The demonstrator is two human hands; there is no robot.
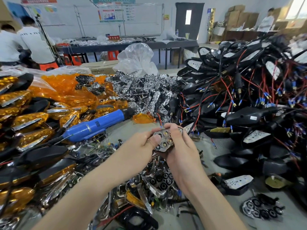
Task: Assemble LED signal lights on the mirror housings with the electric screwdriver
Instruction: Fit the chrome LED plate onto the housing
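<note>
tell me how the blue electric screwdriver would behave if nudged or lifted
The blue electric screwdriver has a round barrel, so it would probably roll if nudged, though the orange lenses beside it may stop it. It looks rigid, likely heavy for its size. The black cable at its rear would probably drag when lifted.
</note>
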